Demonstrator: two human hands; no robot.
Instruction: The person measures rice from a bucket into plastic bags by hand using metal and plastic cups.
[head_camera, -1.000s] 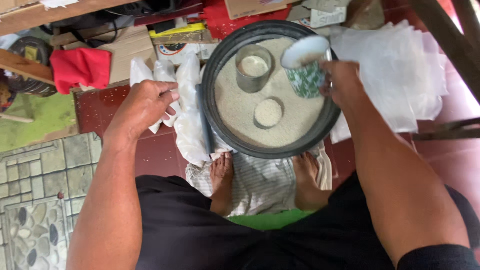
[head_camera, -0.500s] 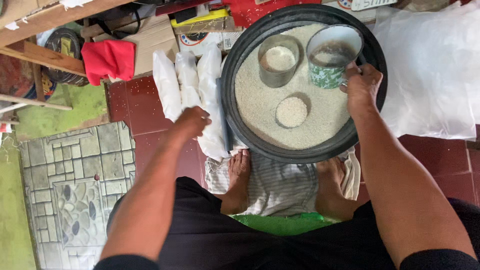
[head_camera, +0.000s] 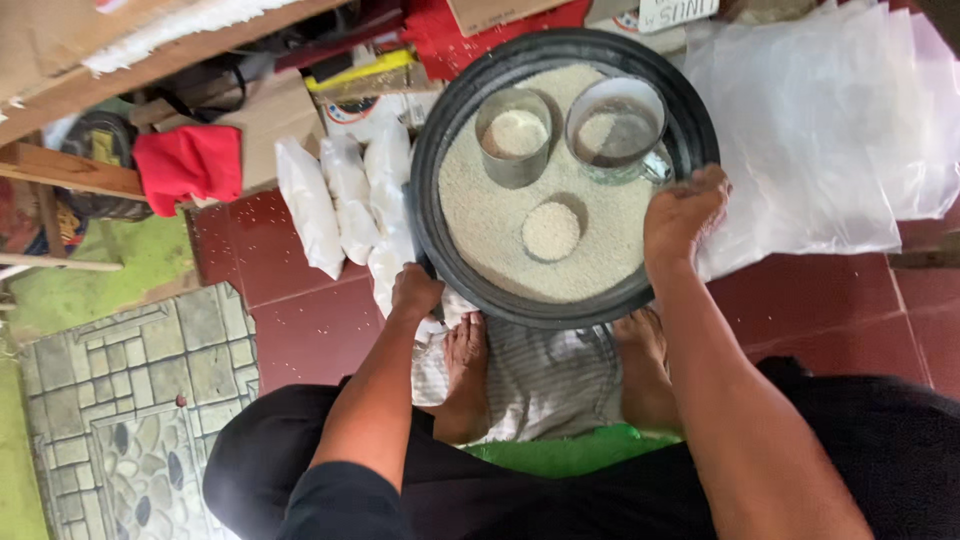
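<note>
Head view shows left hand (head_camera: 415, 292) curled on the near-left rim, right hand (head_camera: 683, 212) closed on the right rim of the black basin (head_camera: 440, 150) of rice (head_camera: 490, 225) — grip evenly, keep level, cups (head_camera: 513, 135) upright.

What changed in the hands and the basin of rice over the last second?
The left hand left the white filled bags and came to grip the near rim of the black basin. The right hand let go of the cup, which now stands in the rice, and moved to the basin's right rim. The metal can and small rice-filled container stayed put.
</note>
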